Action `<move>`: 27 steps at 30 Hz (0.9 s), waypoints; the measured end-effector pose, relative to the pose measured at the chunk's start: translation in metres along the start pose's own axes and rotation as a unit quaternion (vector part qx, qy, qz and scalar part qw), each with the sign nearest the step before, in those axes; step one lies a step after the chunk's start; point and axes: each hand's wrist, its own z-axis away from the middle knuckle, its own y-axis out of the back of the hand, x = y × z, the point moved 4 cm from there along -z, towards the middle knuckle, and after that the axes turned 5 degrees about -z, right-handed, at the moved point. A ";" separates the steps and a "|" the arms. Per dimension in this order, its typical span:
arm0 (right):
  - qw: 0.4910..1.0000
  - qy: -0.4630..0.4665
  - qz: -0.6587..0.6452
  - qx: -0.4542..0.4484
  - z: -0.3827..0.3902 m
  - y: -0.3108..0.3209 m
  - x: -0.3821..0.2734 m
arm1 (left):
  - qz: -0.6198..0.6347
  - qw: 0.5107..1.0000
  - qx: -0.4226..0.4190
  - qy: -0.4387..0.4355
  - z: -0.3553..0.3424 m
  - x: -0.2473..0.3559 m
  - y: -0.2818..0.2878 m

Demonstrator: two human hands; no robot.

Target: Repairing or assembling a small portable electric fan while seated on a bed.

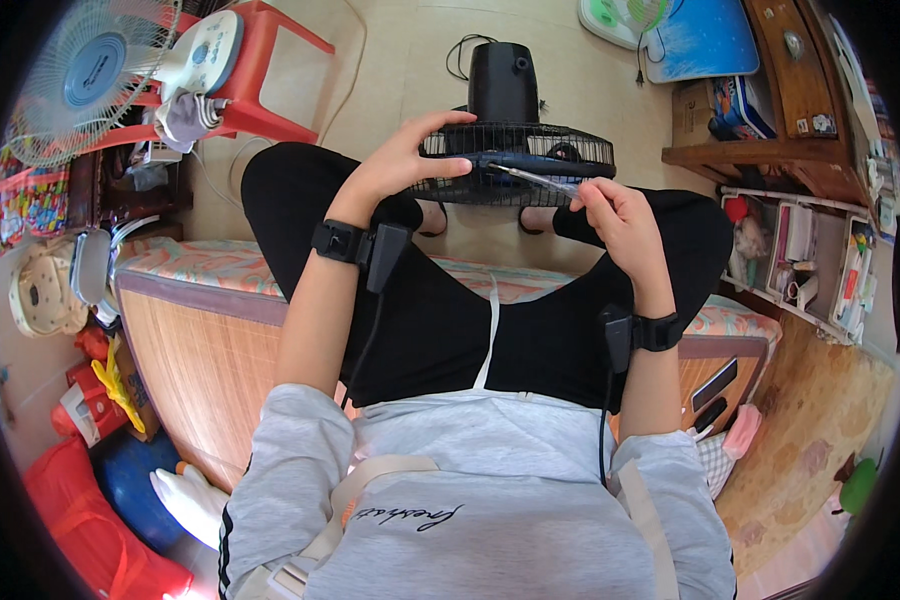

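Note:
A black electric fan (503,95) stands between my legs on the floor, its wire cage (590,150) facing down toward me edge-on. My left hand (402,160) grips the cage's left side, fingers over the far side and thumb along the rim band. A screwdriver (540,180) with a clear handle is pinched in my right hand (618,222). Its shaft points left, and the tip meets the rim band near my left thumb. Whether it sits in a screw is too small to tell.
I sit on a bed edge with a woven mat (205,370). A red stool (270,60) carries a white-and-blue fan (95,70) at the far left. A wooden cabinet (810,70) and a storage rack (810,250) stand right. A phone (715,383) lies by my right side.

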 end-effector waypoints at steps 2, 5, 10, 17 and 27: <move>0.994 -0.039 -0.092 -0.032 0.000 -0.004 0.009 | 0.004 1.000 0.000 0.002 -0.001 -0.002 0.000; 0.995 -0.048 -0.079 -0.032 -0.002 -0.002 0.008 | 0.003 1.000 -0.008 -0.003 -0.002 -0.003 0.001; 0.992 0.001 -0.122 -0.004 -0.005 0.014 -0.007 | -0.006 1.000 -0.001 -0.007 -0.001 -0.004 0.001; 0.988 0.034 -0.148 0.005 -0.002 0.013 0.005 | 0.101 0.993 -0.029 0.057 -0.001 0.006 -0.002; 0.973 0.181 -0.128 0.056 -0.003 0.011 -0.011 | -0.206 0.975 0.051 -0.060 0.022 0.061 0.008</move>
